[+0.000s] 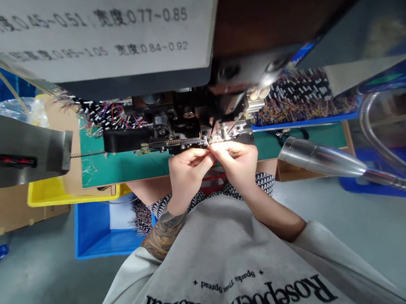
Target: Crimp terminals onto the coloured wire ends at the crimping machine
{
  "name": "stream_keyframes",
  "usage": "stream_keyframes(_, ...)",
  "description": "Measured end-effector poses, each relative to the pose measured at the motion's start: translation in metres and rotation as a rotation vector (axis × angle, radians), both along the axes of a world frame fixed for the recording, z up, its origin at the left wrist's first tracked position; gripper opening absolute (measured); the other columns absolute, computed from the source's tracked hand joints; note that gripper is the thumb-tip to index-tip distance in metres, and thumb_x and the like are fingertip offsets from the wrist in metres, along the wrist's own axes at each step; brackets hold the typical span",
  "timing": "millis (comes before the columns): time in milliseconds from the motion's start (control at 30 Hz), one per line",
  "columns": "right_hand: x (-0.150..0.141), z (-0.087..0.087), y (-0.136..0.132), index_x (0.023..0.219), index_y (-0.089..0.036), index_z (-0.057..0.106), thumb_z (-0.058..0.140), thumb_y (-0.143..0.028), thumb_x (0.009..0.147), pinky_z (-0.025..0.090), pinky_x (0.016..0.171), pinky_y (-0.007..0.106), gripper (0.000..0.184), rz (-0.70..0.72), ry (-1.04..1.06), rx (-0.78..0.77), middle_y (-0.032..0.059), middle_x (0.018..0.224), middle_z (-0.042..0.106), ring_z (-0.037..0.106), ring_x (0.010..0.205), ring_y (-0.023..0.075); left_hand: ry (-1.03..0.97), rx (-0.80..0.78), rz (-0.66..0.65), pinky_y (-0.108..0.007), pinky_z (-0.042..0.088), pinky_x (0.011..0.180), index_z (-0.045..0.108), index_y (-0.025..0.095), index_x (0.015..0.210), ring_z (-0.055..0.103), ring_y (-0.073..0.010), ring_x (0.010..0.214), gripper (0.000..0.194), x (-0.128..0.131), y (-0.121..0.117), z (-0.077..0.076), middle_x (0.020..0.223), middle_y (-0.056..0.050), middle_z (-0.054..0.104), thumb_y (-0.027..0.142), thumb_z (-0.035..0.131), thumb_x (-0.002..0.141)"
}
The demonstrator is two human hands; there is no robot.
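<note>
My left hand (191, 173) and my right hand (239, 163) meet at the front of a terminal crimping machine (189, 116), fingertips pinched close together. Thin wires (208, 143) stick up from between the fingertips toward the lit metal tooling. Some coloured strands show under my right hand's fingers. How the wires are shared between the two hands is hard to make out. A strip of terminals (182, 140) runs across the machine's front, just beyond my left hand.
Bundled wire harnesses lie behind the machine, some in a blue tray (307, 122). A flexible lamp (319, 156) reaches in from the right above the green mat (130, 166). A metal guard (15, 144) juts in at left. Yellow (44, 195) and blue bins (92, 246) stand lower left.
</note>
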State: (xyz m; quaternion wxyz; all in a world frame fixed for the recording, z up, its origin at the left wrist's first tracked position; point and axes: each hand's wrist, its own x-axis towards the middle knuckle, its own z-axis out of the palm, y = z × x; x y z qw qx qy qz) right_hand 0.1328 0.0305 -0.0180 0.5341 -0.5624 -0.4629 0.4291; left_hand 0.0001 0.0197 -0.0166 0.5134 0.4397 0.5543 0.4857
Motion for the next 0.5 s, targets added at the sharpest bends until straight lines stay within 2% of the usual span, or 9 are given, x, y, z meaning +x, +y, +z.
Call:
stream_keyframes(167,0.0012,-0.0006,0.0003,0.061,-0.020,0.071,0.076,-0.036,0.087,0.043,0.054,0.027,0.031,-0.040,0.037,-0.008,-0.0024,0.055,0.060,0.049,0.054,0.0111,-0.020,0.013,-0.011,-0.026,0.064,0.067,0.083,0.020,0.082,0.078,-0.0171,0.072,0.012,0.0006,-0.0008,0.0019,0.081,-0.002,0.083,0.029,0.090,0.079)
stream_keyframes(400,0.0002,-0.0016,0.0032,0.062,-0.021,0.074,0.077,-0.040,0.088,0.045,0.052,0.027,0.032,-0.043,0.059,-0.031,-0.0021,0.055,0.060,0.050,0.054,0.0117,0.024,0.028,-0.006,-0.028,0.066,0.069,0.084,0.020,0.087,0.080,-0.0189,0.076,0.018,-0.0008,-0.0005,-0.0005,0.084,-0.004,0.084,0.038,0.087,0.085)
stream_keyframes(500,0.0001,-0.0013,0.0027,0.066,-0.022,0.077,0.077,-0.038,0.086,0.051,0.055,0.029,0.026,-0.037,0.042,-0.018,-0.0008,0.060,0.067,0.056,0.057,0.0136,0.004,0.019,0.001,-0.028,0.066,0.070,0.084,0.020,0.087,0.080,-0.0192,0.077,0.016,-0.0006,-0.0001,-0.0006,0.084,-0.003,0.084,0.036,0.086,0.086)
